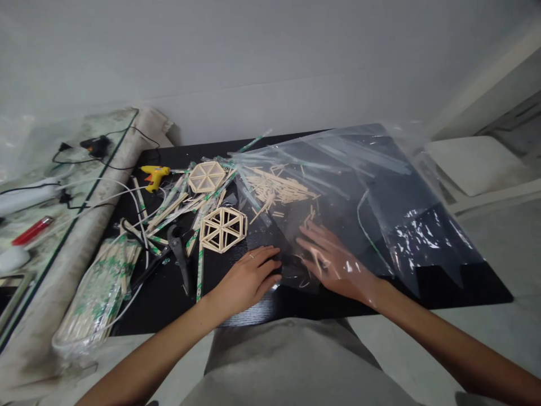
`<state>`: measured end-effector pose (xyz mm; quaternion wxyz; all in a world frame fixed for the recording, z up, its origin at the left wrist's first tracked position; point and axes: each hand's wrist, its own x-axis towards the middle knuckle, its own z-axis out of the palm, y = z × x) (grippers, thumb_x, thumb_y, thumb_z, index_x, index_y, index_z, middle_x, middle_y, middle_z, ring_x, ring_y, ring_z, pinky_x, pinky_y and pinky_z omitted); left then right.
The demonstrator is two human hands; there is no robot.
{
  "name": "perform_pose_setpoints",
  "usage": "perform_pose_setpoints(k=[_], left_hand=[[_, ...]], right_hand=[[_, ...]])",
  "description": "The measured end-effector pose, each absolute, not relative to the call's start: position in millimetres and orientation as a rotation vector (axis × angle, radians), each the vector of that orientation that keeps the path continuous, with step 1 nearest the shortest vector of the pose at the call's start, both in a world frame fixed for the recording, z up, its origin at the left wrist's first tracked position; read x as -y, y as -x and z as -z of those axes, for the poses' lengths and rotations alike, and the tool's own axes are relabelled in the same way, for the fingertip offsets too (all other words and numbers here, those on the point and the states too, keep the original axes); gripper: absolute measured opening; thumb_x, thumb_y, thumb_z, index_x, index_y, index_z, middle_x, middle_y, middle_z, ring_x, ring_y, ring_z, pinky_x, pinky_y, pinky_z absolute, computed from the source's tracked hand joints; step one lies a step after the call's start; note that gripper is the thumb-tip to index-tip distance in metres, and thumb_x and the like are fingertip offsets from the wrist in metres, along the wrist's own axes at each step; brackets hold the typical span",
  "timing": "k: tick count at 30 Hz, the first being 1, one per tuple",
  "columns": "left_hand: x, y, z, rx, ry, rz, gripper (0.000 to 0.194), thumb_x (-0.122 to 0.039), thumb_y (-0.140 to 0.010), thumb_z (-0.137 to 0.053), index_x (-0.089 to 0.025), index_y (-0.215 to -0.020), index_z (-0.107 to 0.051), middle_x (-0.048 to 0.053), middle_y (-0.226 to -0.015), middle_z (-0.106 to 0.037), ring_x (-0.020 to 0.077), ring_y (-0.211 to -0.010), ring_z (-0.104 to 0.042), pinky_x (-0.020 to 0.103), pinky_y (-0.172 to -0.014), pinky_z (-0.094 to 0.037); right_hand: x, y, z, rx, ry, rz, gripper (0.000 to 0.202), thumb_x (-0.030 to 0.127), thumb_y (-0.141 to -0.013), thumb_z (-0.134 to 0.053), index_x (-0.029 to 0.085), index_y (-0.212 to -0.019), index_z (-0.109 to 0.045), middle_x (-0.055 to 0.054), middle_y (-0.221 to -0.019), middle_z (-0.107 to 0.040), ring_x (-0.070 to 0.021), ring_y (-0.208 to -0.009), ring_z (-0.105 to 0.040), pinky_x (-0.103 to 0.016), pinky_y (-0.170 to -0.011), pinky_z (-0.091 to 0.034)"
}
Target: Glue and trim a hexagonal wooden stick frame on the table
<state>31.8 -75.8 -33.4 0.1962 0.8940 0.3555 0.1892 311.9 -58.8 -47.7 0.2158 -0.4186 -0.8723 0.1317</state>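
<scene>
Cut sticks [281, 190] lie heaped ahead and leftward of my right grip [333, 260], the nearer one, fingers spread under clear plastic [422, 237]; my left grip [249, 275] rests loosely splayed on the bench [169, 316].

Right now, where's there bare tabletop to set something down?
The black tabletop shows bare at the front right corner, between the clear plastic sheet and the table's edge. A smaller patch lies between the wrapped stick packet and left forearm. It's crowded around the yellow glue gun, pliers and loose stick pile.
</scene>
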Motion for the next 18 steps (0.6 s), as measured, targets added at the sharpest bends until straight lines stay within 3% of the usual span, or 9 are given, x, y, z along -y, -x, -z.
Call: perform_pose_setpoints(k=[3,5,11,18], left_hand=[[75.7,-32.7,36.0,-1.018,-2.504,-0.548,0.026,-0.031,-0.103,-0.057,-0.018,-0.123,-0.067,0.015,-0.141,-0.065,0.0275,-0.132,-0.063,0.050,-0.111,-0.054],[76.2,-33.4,37.7,-1.026,-2.518,-0.548,0.029,-0.032,-0.102,-0.059,-0.018,-0.128,-0.065,0.015,-0.141,-0.065,0.0281,-0.132,-0.063,0.050,-0.111,-0.054],[81.3,-37.1,38.8,-1.021,-2.679,-0.360,0.048,-0.024,-0.102,-0.058,-0.022,-0.149,-0.053,0.018,-0.147,-0.058,0.0332,-0.139,-0.056,0.054,-0.113,-0.051],[85.2,-36.1,39.6,-0.957,-2.727,-0.274,0.049,-0.022,-0.103,-0.056,-0.023,-0.151,-0.051,0.014,-0.163,-0.046,0.0349,-0.153,-0.039,0.057,-0.121,-0.042]], right_hand=[[68.8,-314.5,44.5,2.418,1.052,-0.419,0.034,0.024,-0.102,-0.055,0.021,-0.131,-0.071,-0.013,-0.145,-0.065,-0.0291,-0.144,-0.054,-0.054,-0.115,-0.050],[68.9,-314.5,47.1,2.417,1.108,-0.399,0.034,0.024,-0.102,-0.054,0.022,-0.133,-0.070,-0.013,-0.146,-0.065,-0.0291,-0.142,-0.056,-0.055,-0.115,-0.050],[58.6,-305.1,58.7,2.500,1.442,-0.227,0.055,0.037,-0.105,-0.052,0.019,-0.156,-0.049,-0.018,-0.168,-0.037,-0.0398,-0.158,-0.028,-0.065,-0.121,-0.036],[49.2,-300.1,58.0,2.513,1.552,-0.234,0.059,0.044,-0.107,-0.045,0.019,-0.161,-0.042,-0.018,-0.171,-0.028,-0.0407,-0.160,-0.021,-0.064,-0.124,-0.030]])
